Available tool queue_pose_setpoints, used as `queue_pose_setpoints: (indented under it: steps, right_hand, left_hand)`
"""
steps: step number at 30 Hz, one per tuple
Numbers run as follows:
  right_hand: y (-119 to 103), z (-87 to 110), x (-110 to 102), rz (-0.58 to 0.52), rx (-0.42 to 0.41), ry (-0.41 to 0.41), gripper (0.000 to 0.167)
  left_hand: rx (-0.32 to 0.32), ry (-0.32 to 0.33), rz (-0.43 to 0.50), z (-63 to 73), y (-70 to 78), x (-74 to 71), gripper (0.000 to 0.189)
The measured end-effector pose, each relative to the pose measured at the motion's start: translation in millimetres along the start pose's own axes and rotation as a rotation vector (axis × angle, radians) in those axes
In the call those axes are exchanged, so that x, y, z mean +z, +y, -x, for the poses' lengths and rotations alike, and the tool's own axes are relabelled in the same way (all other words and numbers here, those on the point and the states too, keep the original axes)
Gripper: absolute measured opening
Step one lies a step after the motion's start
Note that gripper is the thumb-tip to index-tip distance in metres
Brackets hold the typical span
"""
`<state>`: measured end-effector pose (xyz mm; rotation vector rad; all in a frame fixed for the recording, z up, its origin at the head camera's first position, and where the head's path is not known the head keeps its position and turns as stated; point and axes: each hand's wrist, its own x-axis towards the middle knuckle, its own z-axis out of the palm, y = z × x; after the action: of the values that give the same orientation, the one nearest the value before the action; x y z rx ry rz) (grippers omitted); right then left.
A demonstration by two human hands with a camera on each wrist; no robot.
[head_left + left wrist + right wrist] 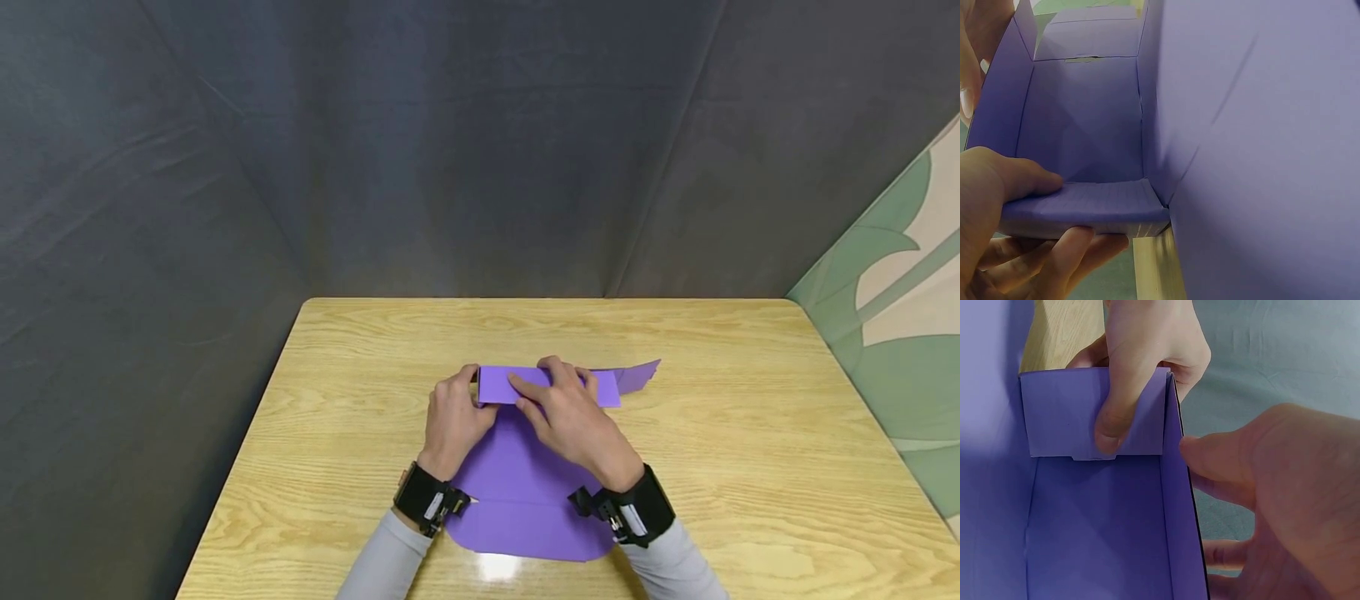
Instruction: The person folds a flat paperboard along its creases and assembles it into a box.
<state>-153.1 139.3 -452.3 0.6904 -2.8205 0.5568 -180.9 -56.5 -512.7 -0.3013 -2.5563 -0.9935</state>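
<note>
The part-folded purple box [517, 467] is on the wooden table [750, 433]. The head view shows its narrow outer wall [493, 385] and a side flap [637, 377] projecting at right; only the wrist views disclose the interior [1094, 531]. There the left hand [453, 417] grips the end panel [1063, 412], thumb inside, fingers outside. The right hand [570, 421], fingers extended against the outer wall, partly obscures it from the head camera. A dark curtain [480, 150] stands behind; patterned fabric [911, 358] is at right.
</note>
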Motion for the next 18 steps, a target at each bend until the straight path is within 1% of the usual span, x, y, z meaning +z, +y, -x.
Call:
queue_pose_setpoints:
  steps: [8,18]
  right_hand:
    - [-1.5,2.5,1.7,-0.005,0.005,0.003,0.034]
    - [-0.7,2.5,1.3,0.002,-0.004,0.019,0.035]
  left_hand:
    - [0.005,0.004,-0.027,2.5,-1.7,1.0,0.039]
    - [0.018,0.030,-0.030,1.6,-0.6,2.3,0.035]
